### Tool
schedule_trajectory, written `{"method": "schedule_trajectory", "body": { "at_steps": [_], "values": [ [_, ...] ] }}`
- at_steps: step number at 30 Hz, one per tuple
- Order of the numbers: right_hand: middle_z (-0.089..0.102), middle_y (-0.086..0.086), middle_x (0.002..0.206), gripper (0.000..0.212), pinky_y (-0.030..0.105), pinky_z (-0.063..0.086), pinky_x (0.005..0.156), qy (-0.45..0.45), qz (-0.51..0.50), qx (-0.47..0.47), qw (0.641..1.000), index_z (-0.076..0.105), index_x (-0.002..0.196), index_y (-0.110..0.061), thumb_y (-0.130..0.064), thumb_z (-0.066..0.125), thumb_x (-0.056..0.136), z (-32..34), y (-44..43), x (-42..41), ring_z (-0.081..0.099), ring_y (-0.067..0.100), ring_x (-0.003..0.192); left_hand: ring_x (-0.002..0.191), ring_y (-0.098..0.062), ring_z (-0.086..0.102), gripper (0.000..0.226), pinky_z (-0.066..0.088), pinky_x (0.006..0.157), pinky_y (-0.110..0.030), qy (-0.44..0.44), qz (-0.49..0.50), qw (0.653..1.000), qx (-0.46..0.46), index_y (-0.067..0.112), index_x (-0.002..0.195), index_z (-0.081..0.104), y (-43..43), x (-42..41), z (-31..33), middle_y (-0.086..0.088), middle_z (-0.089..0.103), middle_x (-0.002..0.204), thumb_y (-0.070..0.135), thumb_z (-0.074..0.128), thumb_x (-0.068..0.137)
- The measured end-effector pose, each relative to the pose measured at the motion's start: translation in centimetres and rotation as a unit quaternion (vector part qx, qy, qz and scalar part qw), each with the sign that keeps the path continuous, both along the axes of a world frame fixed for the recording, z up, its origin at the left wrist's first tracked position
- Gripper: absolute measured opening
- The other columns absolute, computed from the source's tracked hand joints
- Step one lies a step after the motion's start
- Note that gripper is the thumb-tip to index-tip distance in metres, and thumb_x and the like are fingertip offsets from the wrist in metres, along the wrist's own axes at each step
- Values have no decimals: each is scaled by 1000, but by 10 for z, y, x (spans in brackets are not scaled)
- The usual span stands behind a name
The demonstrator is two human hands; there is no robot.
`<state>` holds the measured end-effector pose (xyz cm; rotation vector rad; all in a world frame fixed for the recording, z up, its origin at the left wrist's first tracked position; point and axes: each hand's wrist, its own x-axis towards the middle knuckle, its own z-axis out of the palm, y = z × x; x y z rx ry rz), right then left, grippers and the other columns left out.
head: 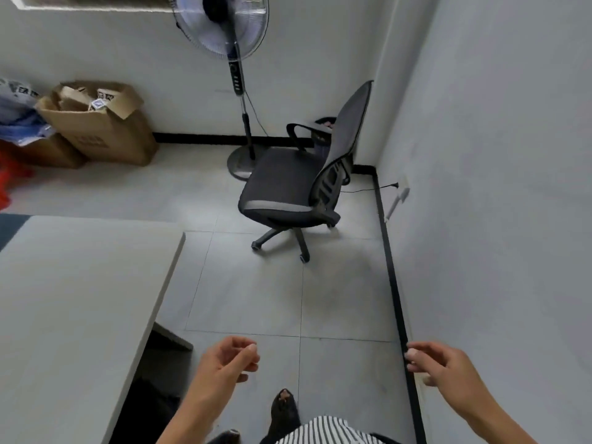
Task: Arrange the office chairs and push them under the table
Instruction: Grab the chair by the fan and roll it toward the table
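From the head camera, the black office chair [288, 187] stands out in the far right corner of the room, well apart from the worktop [80, 299] that fills the lower left. Its backrest leans toward the right wall and its seat faces left; a standing fan [235, 75] rises just behind it, the fan's round base close to the seat edge. Cardboard boxes [96, 123] sit against the back wall on the left.

The left hand [229, 360] and right hand [432, 363] are both raised in front of the body, fingers loosely curled, holding nothing and touching nothing. A foot shows on the tiled floor [256, 299] between them.

The step in hand looks like the approach: the chair is not yet gripped. Next would be to cross the open floor, take the backrest or armrests, and turn the chair toward the worktop's edge. The fan's cord seems to trail near the casters, though blur makes that uncertain, so rolling clear of it matters.
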<state>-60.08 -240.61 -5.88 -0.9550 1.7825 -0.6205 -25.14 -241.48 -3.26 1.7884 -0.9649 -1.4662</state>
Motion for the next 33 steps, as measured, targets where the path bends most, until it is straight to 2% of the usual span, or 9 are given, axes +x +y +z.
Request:
{"method": "schedule_trajectory", "body": {
  "at_steps": [7,13,18,23,27,29,33],
  "values": [
    [76,1,84,8,29,54,67,-14,-104,-2,994,70,93,-19,-16,65,87,5,-65,-27,72,11,76,79,-25,69,8,51,69,-34,-10,-115,993,-30,13,86,67,-158,-37,15,-10,73,79,18,61,87],
    [76,8,79,7,32,50,62,-31,-158,12,987,71,90,-9,-7,65,86,-22,-162,-84,72,24,78,78,-24,69,9,51,70,-34,-10,-132,990,-50,11,87,67,-262,-106,13,-12,73,80,17,59,88],
    [74,13,82,8,33,49,62,-38,-125,-28,991,71,90,-7,-8,65,86,-12,-293,-127,71,25,80,79,-27,69,10,52,71,-36,-10,-91,993,-71,9,88,66,-348,-157,26,-12,73,79,15,59,88],
    [74,8,83,9,34,53,70,-37,-42,-83,995,71,93,-14,-17,64,88,22,-427,-149,71,21,81,72,-19,66,9,52,68,-32,-20,-67,993,-94,12,84,67,-432,-202,32,-13,72,78,16,59,88],
    [73,5,86,12,26,54,66,-31,8,-115,993,70,96,-14,-20,63,88,34,-511,-148,71,15,79,75,-16,66,6,54,71,-33,-41,-59,991,-117,18,82,68,-495,-232,21,-6,71,77,18,62,85],
    [73,5,88,11,27,53,67,-30,24,-119,992,69,96,-14,-19,63,89,35,-548,-146,71,16,80,82,-12,66,5,54,73,-27,-80,-61,987,-124,22,86,66,-530,-245,8,2,70,84,24,62,85],
    [73,4,85,9,40,57,79,2,69,-134,989,69,94,-19,-23,63,88,31,-615,-139,71,17,81,97,-8,56,24,48,86,-29,-146,-65,980,-121,24,104,59,-587,-266,-24,8,57,104,38,59,84]
  ]
}}
